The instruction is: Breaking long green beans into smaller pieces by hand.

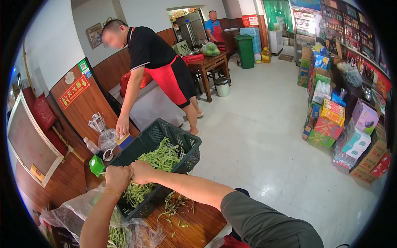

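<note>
Side by side, my left hand (118,179) and my right hand (141,172) are closed together above the near left part of a dark green plastic crate (189,158). Thin green bean ends poke out beside my left hand, and the fingers hide the rest. Broken green beans (161,155) cover much of the crate's floor. The crate stands tilted across a wooden table (198,226), where trimmed bean ends and strings (173,204) lie. Below my left forearm, a clear plastic bag (77,207) holds long green beans (118,237).
Across the crate, a person in a red apron (164,80) reaches to a tissue box (124,141). Near it stand a small bowl (108,155), a bottle (91,145) and a green box (96,166). Another person (214,28) is farther back. Stacked cartons (328,127) line the right side.
</note>
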Motion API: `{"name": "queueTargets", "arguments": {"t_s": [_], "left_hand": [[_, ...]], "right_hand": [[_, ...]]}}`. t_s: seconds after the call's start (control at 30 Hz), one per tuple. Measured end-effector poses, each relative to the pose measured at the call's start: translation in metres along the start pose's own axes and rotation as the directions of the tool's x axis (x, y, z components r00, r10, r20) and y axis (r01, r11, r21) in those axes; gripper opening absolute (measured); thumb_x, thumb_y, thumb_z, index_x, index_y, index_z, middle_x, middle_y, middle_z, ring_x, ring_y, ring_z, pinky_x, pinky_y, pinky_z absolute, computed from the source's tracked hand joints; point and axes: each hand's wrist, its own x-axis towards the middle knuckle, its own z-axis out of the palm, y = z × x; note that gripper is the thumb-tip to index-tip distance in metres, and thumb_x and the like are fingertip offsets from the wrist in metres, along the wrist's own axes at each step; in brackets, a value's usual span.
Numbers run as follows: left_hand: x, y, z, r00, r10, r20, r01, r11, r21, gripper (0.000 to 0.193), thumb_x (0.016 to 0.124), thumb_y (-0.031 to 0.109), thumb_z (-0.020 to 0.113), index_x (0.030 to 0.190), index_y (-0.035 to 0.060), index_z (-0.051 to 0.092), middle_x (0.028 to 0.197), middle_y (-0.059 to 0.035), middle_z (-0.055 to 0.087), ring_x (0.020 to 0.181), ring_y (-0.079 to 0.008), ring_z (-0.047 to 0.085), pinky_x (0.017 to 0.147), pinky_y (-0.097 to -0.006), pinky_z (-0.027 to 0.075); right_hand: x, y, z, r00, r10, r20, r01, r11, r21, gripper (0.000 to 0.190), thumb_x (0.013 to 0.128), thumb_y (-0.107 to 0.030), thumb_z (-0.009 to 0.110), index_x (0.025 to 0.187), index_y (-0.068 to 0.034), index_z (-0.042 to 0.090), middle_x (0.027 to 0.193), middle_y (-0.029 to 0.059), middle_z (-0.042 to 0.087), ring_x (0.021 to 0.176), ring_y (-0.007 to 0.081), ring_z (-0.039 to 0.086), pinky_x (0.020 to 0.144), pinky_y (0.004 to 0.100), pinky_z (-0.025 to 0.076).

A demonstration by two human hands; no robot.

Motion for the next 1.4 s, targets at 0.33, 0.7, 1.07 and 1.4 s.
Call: {"name": "queueTargets", "arguments": {"t_s": [0.33, 0.7, 1.07, 1.4], "left_hand": [[0.004, -0.05, 0.015, 0.808, -0.484, -0.336, 0.198, 0.76, -0.619, 0.025, 0.087, 0.028, 0.068, 0.077, 0.0049, 0.07, 0.076, -0.0218, 0.07, 0.071, -0.0391, 0.07, 0.068, -0.0505, 0.055], [0.035, -0.033, 0.0, 0.779, -0.551, 0.298, -0.124, -0.602, -0.789, 0.038, 0.104, 0.045, 0.062, 0.093, 0.0081, 0.066, 0.083, -0.0034, 0.065, 0.078, -0.0173, 0.059, 0.071, -0.0327, 0.048], [0.052, 0.027, 0.009, 0.802, -0.507, 0.317, -0.058, -0.593, -0.803, 0.05, 0.103, 0.049, 0.062, 0.093, 0.0009, 0.07, 0.09, -0.007, 0.067, 0.078, -0.013, 0.058, 0.071, -0.0295, 0.048], [0.04, 0.007, 0.002, 0.776, -0.628, -0.067, 0.307, 0.468, -0.829, 0.048, 0.102, 0.041, 0.056, 0.095, -0.0031, 0.075, 0.095, -0.0247, 0.074, 0.091, -0.0466, 0.071, 0.083, -0.0501, 0.057]], "right_hand": [[0.008, 0.005, -0.017, 0.945, 0.079, 0.318, -0.299, 0.601, 0.741, 0.038, 0.085, -0.023, 0.077, 0.104, 0.009, 0.07, 0.085, 0.0222, 0.072, 0.085, 0.0367, 0.071, 0.078, 0.0446, 0.055], [0.016, 0.013, -0.004, 0.827, -0.15, -0.542, 0.177, 0.984, -0.001, 0.074, 0.077, -0.056, 0.083, 0.121, 0.002, 0.067, 0.121, 0.02, 0.067, 0.116, 0.0341, 0.062, 0.096, 0.0494, 0.049], [0.006, 0.013, -0.002, 0.998, -0.043, -0.036, 0.056, 0.722, 0.689, 0.036, 0.099, -0.019, 0.066, 0.122, 0.009, 0.063, 0.103, 0.0139, 0.074, 0.088, 0.02, 0.068, 0.082, 0.0353, 0.054], [0.009, -0.011, -0.006, 0.998, -0.069, 0.016, 0.07, 0.971, -0.23, 0.024, 0.099, -0.022, 0.056, 0.101, 0.0, 0.065, 0.102, 0.0253, 0.072, 0.089, 0.045, 0.072, 0.077, 0.0533, 0.057]]}}
